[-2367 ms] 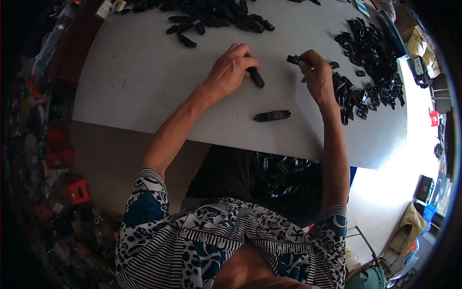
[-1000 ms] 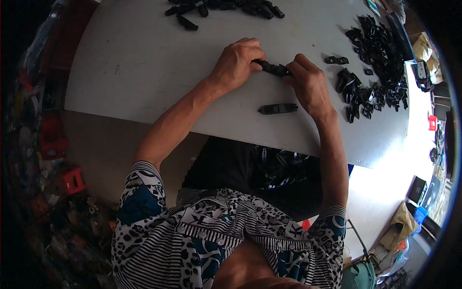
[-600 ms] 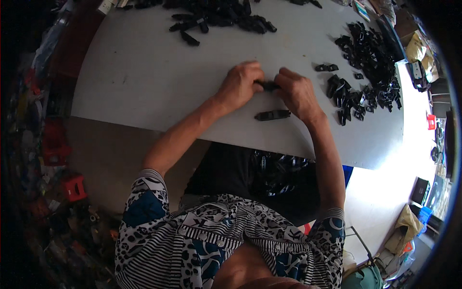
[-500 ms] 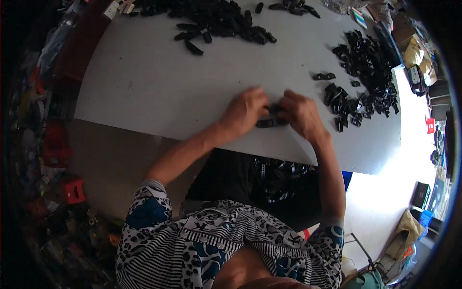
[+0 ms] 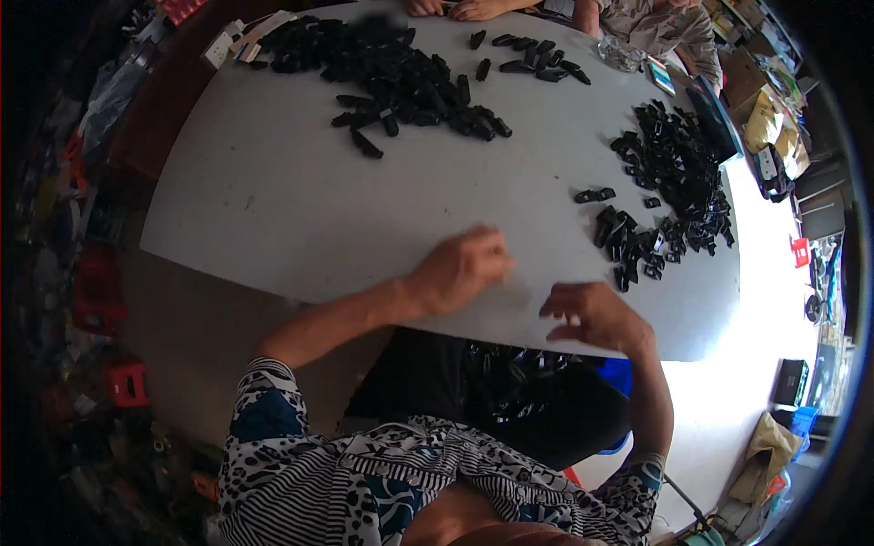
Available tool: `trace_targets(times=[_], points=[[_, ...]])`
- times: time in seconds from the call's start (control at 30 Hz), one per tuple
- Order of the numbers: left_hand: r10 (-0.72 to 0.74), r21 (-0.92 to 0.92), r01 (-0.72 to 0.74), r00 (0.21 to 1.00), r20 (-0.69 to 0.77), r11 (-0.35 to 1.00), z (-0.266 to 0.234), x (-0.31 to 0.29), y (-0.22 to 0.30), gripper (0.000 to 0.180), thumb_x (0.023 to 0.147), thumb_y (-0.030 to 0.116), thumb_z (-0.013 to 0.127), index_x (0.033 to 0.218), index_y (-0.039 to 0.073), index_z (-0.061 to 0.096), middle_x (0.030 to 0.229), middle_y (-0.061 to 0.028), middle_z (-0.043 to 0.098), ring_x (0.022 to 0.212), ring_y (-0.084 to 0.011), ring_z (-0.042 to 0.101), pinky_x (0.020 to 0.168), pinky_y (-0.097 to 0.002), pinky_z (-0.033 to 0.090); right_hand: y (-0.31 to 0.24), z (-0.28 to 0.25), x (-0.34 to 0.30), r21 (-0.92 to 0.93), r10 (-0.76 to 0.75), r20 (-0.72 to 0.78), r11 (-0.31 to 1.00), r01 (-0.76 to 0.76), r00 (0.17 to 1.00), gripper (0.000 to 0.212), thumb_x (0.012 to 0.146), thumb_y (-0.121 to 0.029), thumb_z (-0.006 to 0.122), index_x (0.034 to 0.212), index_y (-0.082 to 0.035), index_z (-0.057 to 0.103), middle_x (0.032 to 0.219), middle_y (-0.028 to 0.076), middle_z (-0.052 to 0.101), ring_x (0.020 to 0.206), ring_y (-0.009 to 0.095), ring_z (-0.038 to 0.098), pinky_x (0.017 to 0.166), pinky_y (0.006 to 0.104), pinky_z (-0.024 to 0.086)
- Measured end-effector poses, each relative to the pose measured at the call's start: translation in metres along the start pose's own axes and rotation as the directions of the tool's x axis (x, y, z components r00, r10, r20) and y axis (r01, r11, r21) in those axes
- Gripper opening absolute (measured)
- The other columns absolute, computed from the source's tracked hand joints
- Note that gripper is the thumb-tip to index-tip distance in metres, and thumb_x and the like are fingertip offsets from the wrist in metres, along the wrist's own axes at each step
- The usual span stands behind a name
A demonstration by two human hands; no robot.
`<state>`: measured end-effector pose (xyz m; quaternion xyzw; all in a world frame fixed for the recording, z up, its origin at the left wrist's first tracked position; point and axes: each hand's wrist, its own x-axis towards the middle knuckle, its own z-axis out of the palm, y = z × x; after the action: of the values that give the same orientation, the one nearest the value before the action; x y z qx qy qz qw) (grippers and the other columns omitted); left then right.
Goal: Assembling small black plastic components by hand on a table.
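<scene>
Over the near part of the white table (image 5: 337,218), my left hand (image 5: 464,268) has its fingers bent. Motion smears them, and no black part shows in that hand. At the table's near edge, my right hand (image 5: 596,317) is open, with fingers and thumb apart and nothing between them. Beyond it, toward the right, lie a pair of small black plastic pieces (image 5: 594,195) and a loose cluster of black clip-like pieces (image 5: 615,233). Shiny black pieces (image 5: 514,373) are visible below the table edge, at my lap; their exact shape is unclear.
A large pile of long black plastic parts (image 5: 391,77) covers the far left. A smaller group (image 5: 537,59) lies farther back. Many small black pieces (image 5: 678,164) are heaped at the right. Another person's hands (image 5: 478,9) rest at the far edge. A blue container (image 5: 616,375) stands below.
My hands have parted; the black parts that were between them no longer show there. The view has shifted, bringing other people at the table's far side into sight.
</scene>
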<state>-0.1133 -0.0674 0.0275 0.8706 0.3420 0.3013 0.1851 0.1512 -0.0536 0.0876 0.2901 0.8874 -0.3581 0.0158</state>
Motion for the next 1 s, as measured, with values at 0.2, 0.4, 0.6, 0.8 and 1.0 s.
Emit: trace_targets(times=[0.2,0.4,0.6,0.8,1.0], points=[[-0.219,-0.091,0.204,0.953,-0.208,0.975,-0.053,0.092,-0.114,0.014,0.089,0.007,0.064,0.101,0.004,0.071,0.084,-0.0057,0.058,0.075,-0.0154,0.057,0.068,-0.0287,0.047,0.060,-0.080,0.074,0.071,0.167,-0.323,0.986,-0.153,0.931,0.018,0.079,-0.007,0.074,0.096,-0.002,0.069,0.085,0.008,0.065,0.075,0.017,0.063,0.068,0.0310,0.051],[-0.473,-0.257,0.399,0.780,-0.410,0.880,-0.082,0.195,-0.248,0.023,0.096,0.018,0.055,0.111,0.005,0.068,0.091,-0.0046,0.065,0.081,-0.0109,0.058,0.073,-0.0285,0.047,0.211,-0.164,0.142,-0.147,-0.037,-0.706,0.984,-0.095,0.707,0.017,0.089,-0.017,0.066,0.098,-0.003,0.068,0.099,0.012,0.065,0.083,0.023,0.061,0.075,0.0335,0.049],[-0.543,-0.039,0.706,0.507,-0.670,0.707,-0.090,0.230,-0.435,0.040,0.094,0.030,0.057,0.126,0.008,0.059,0.118,-0.0102,0.062,0.103,-0.0195,0.061,0.084,-0.0344,0.050,0.274,-0.204,0.235,-0.272,-0.127,-0.799,0.948,-0.164,0.588,0.039,0.094,-0.035,0.060,0.120,-0.005,0.062,0.123,0.018,0.058,0.112,0.034,0.054,0.096,0.0416,0.041],[-0.804,-0.189,0.840,0.385,-0.453,0.508,-0.029,0.260,-0.329,0.063,0.090,0.047,0.055,0.138,0.006,0.049,0.139,-0.0223,0.042,0.130,-0.0359,0.043,0.101,-0.0485,0.042,0.348,-0.218,0.256,-0.291,-0.084,-0.825,0.911,-0.292,0.559,0.058,0.094,-0.057,0.048,0.137,-0.019,0.053,0.138,0.018,0.049,0.125,0.042,0.045,0.105,0.0498,0.033],[-0.531,0.246,0.642,0.751,-0.393,0.726,-0.028,0.283,-0.329,0.072,0.087,0.061,0.049,0.141,0.013,0.046,0.146,-0.0292,0.032,0.133,-0.0479,0.034,0.108,-0.0547,0.031,0.342,-0.229,0.306,-0.275,-0.005,-0.757,0.909,-0.313,0.653,0.065,0.090,-0.073,0.039,0.143,-0.036,0.046,0.147,0.013,0.041,0.128,0.048,0.040,0.105,0.0647,0.029]])
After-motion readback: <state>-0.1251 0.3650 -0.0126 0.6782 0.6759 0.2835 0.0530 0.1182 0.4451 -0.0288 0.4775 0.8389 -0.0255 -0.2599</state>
